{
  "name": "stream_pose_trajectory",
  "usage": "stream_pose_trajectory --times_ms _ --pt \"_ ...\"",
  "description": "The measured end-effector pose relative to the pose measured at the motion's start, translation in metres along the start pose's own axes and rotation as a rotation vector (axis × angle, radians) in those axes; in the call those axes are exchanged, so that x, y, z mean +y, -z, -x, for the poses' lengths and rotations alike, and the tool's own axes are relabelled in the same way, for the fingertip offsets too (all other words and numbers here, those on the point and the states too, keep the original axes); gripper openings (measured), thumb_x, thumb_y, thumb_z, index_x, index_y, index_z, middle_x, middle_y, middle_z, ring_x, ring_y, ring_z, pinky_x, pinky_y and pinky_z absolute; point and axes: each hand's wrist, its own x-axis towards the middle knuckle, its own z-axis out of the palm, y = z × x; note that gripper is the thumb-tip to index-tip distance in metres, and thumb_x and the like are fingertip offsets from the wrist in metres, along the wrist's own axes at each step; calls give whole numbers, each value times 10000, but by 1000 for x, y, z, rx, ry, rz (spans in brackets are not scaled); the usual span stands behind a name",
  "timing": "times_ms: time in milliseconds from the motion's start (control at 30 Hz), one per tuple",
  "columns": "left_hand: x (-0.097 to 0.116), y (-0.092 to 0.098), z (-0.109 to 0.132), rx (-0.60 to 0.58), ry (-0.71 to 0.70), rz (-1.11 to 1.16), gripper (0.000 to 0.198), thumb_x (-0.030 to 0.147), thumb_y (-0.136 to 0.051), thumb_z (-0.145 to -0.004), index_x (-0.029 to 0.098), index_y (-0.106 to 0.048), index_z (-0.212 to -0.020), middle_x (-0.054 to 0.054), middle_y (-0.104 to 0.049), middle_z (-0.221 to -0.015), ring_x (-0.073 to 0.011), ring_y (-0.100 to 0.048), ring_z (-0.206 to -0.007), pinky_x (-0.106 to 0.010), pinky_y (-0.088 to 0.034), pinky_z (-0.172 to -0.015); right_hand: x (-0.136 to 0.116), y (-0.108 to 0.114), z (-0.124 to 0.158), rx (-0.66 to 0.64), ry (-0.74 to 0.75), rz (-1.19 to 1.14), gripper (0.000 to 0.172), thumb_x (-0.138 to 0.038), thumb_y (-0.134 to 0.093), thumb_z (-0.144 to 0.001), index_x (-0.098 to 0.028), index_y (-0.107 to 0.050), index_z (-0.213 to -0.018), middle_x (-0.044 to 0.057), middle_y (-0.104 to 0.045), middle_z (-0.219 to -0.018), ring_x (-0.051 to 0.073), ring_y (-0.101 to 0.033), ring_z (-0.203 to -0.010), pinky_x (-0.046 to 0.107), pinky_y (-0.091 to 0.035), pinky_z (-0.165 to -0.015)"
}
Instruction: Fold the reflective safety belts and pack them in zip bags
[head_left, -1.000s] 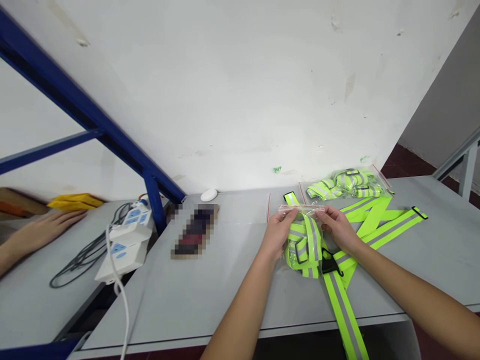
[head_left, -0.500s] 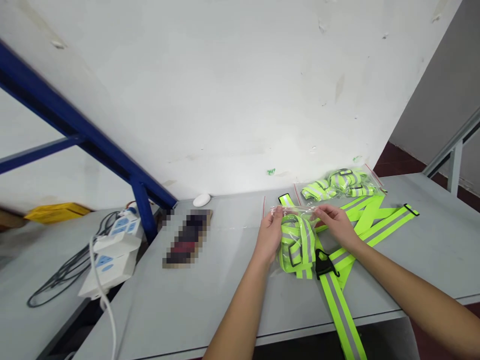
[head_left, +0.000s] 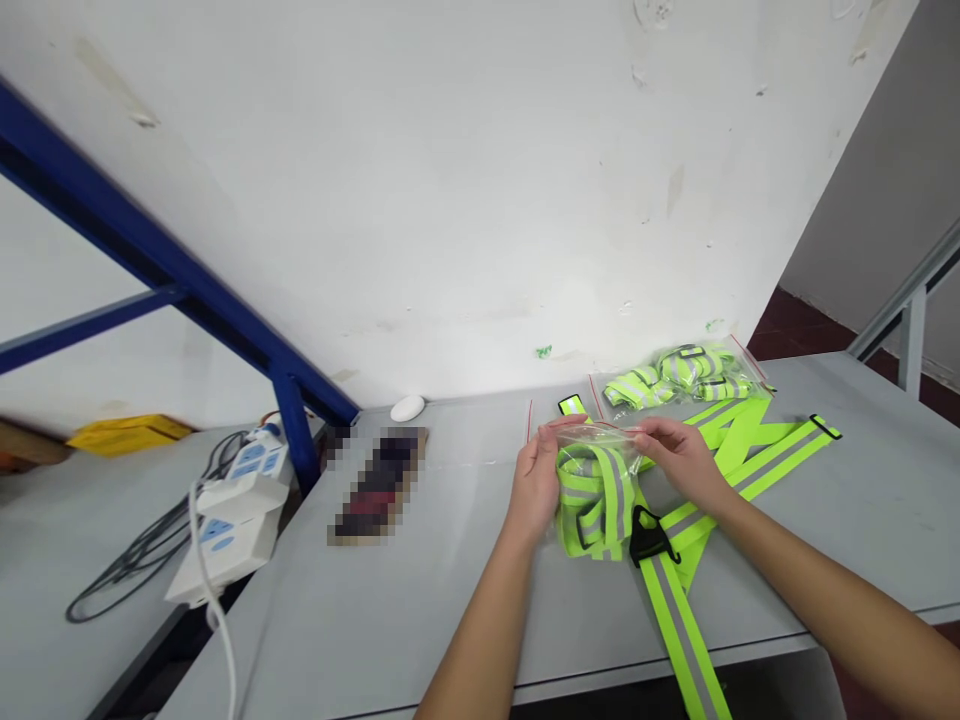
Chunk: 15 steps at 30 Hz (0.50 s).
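Note:
A clear zip bag (head_left: 596, 437) holds a folded neon-yellow reflective strap (head_left: 596, 495) on the grey table (head_left: 420, 590). My left hand (head_left: 536, 475) pinches the bag's left top edge, and my right hand (head_left: 675, 452) pinches its right top edge, fingers closed on the plastic. A loose reflective strap (head_left: 679, 610) with a black buckle (head_left: 649, 535) lies under my right forearm and hangs over the table's front edge.
A filled bag of folded straps (head_left: 682, 372) lies at the back right by the wall. Farther left are a blurred dark object (head_left: 379, 485), a small white puck (head_left: 407, 407), white power strips (head_left: 236, 500) with cables, and a blue frame post (head_left: 296, 430).
Both hands stay on the bag's top edge, and the opening now looks pulled a little wider. The other person's hand seen at the far left a second ago is out of view.

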Motion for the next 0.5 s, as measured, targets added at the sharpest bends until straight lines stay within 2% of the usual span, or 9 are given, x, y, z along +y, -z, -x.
stream_pose_trajectory --times_ms 167,267,500 --pt "3 -3 6 -35 -69 -51 577 631 -422 -892 166 -668 -1128 -106 -709 -1086 -257 -647 -1030 -345 -490 -900 -8 2 3 -77 46 -1 221 -457 -702 -765 -240 -721 -796 23 -668 -768 190 -584 -713 318 -458 -646" --pt "3 -5 8 -55 -86 -51 588 638 -428 -884 165 -673 -1132 -109 -706 -1087 -259 -647 -1017 -346 -497 -884 -11 0 5 -60 96 66 190 -435 -702 -775 -245 -708 -769 21 -664 -749 194 -583 -717 326 -453 -663" --pt "8 -5 9 -3 -158 -26 582 645 -447 -872 166 -689 -1097 -101 -720 -1020 -253 -657 -961 -337 -499 -843 -25 -9 6 -15 229 175 195 -407 -662 -815 -244 -664 -708 14 -641 -697 182 -568 -658 319 -441 -626"
